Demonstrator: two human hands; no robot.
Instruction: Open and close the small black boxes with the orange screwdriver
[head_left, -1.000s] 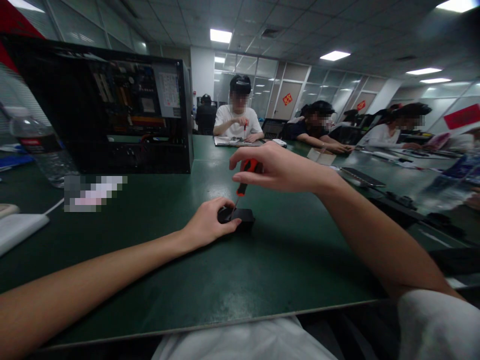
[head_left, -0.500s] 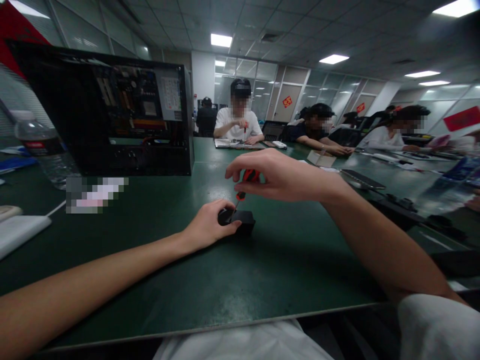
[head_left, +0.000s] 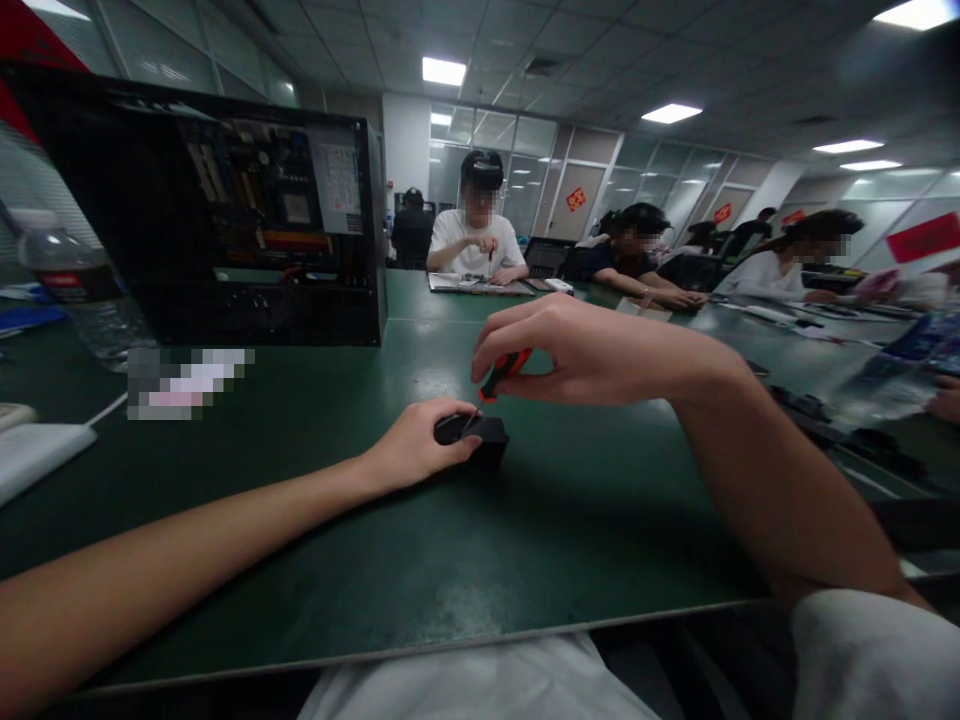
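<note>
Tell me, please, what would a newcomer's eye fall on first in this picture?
Probably the two hands near the centre: the right hand holds a red-and-black screwdriver, slanting down towards a small black box held by the left hand on the green table. Next, a big black computer case stands at the upper left, its inside showing.

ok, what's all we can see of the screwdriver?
The screwdriver has a black-and-red, plastic-looking handle and a thin, metal-looking shaft. The right hand grips the handle, partly hiding it. It is tilted, handle up and leaning right in view, shaft running down to the black block the left hand holds; tip contact unclear.
</note>
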